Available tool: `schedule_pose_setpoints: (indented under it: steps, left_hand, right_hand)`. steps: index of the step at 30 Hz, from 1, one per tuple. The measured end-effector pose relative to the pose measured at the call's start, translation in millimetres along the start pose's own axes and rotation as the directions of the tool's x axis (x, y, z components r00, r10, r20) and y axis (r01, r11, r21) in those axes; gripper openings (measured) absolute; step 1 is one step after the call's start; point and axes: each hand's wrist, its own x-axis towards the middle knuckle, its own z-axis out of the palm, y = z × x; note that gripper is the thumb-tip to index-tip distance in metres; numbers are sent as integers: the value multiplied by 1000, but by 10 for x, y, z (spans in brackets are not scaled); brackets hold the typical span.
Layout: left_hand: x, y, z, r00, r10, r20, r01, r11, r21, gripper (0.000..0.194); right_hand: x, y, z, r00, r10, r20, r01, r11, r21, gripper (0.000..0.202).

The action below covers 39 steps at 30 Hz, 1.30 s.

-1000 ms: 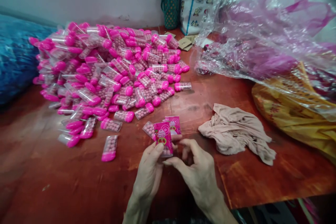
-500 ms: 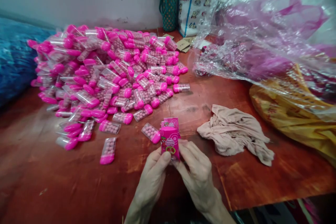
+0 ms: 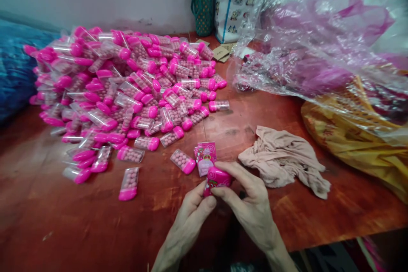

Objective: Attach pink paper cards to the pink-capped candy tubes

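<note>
Centrally held: a small pink item between two bare hands

Below the centre of the frame, a glossy pink printed item is pinched at its left side between the thumb and fingers of the left hand. The right hand grips its right side, index finger over the top edge and thumb at the lower face; the other fingers are bent and partly hidden. Just beyond the item lies a small stack of flat pink printed cards. Left of the stack is a clear, pink-capped container of pale pink balls; a similar upright-lying container rests farther left. A large heap of clear, pink-capped containers fills the upper left of the reddish-brown tabletop, near a shiny blue plastic bag at the left edge. Right of centre lies a crumpled beige cloth. Clear and purple plastic sheeting occupies the upper right, partly over a yellow plastic bag. At the top centre, a teal dotted holder stands beside a white, blue-trimmed bag.
</note>
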Motion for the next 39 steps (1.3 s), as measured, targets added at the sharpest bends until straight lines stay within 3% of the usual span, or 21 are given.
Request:
schedule_pose_setpoints:
  steps: [3,7,15,22,26,31,35,39]
  left_hand:
    - [-2,-147,-9,999,6,48,-1,994,-110,28]
    - [3,-247,-11,1000,15,-22,-17,995,-99,28]
    - [1,-100,-21,1000,3,-24,-2,1000,16,29]
    - [14,-118,-37,1000,-6,20,3,994,110,29]
    - [31,-147,-3,999,-31,20,30,996,88,33]
    - [52,-137,27,999,-42,15,41,996,74,30]
    - [26,-175,18,997,-73,29,71,995,63,33]
    - [-55,-310,33,987,-140,75,140,990,1,32]
  right_hand:
    - [-7,31,55,999,3,-37,-3,1000,-11,24]
    - [-40,46,106,997,-9,-76,11,999,31,18]
    - [-19,14,65,998,61,6,-61,998,18,10]
    - [-38,73,63,999,7,-35,-7,1000,-18,9]
    - [-64,101,113,989,116,-92,-117,993,-6,11]
    - [-77,118,121,938,341,-57,-321,921,221,25]
    - [-46,115,78,963,270,-3,-265,948,176,18]
    - [-58,133,99,966,247,-74,-239,965,111,19]
